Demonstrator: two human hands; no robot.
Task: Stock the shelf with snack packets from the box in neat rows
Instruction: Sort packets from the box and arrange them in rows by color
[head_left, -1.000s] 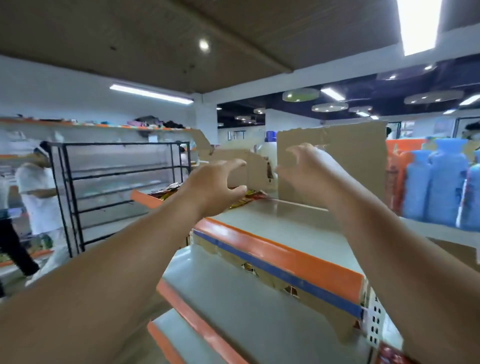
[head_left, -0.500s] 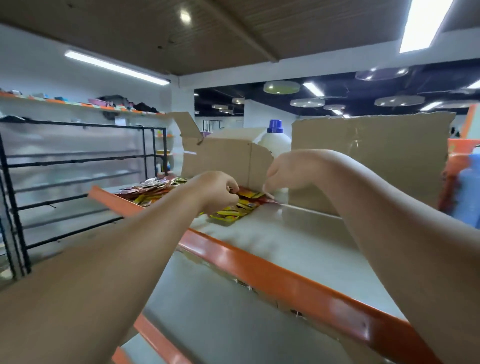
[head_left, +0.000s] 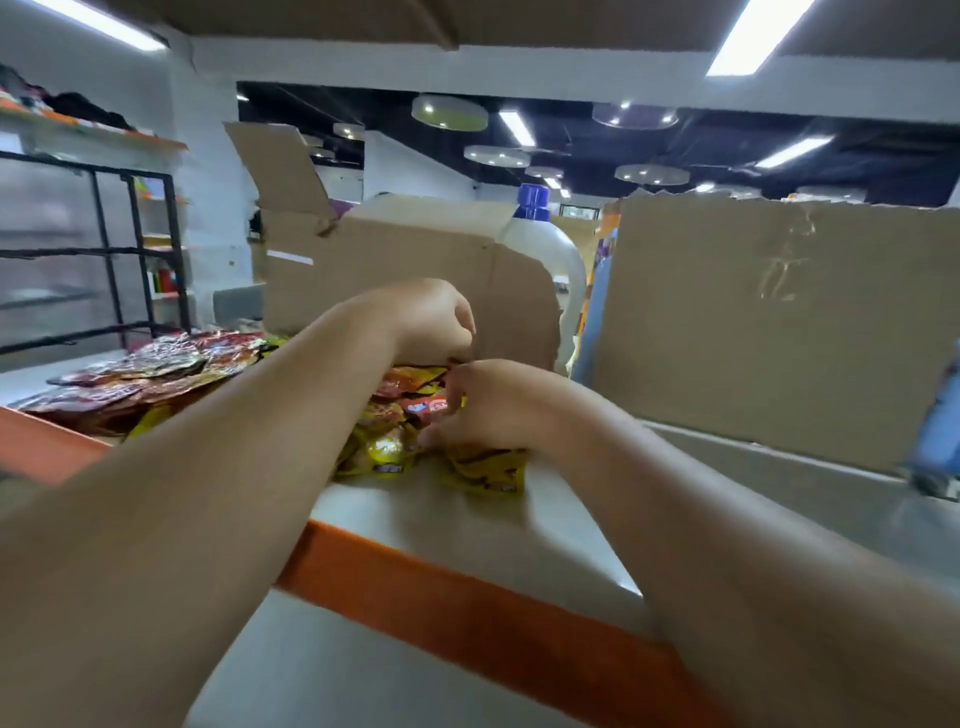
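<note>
One grey shelf with an orange front edge is seen across the lower view. A large cardboard sheet is stood upright on it at the right. An open cardboard box, one flap raised, is set at the back centre. A black wire rack is seen beyond the shelf at the left. A white bottle with a blue cap is placed between box and sheet. Dark red packets are spread flat on the shelf's left part. A loose heap of yellow and red snack packets is laid just in front of the box. The left hand is curled knuckles-up over the heap; its fingertips are hidden, so a hold cannot be told. The right hand is bent onto the heap, fingers pinched on packets.
</note>
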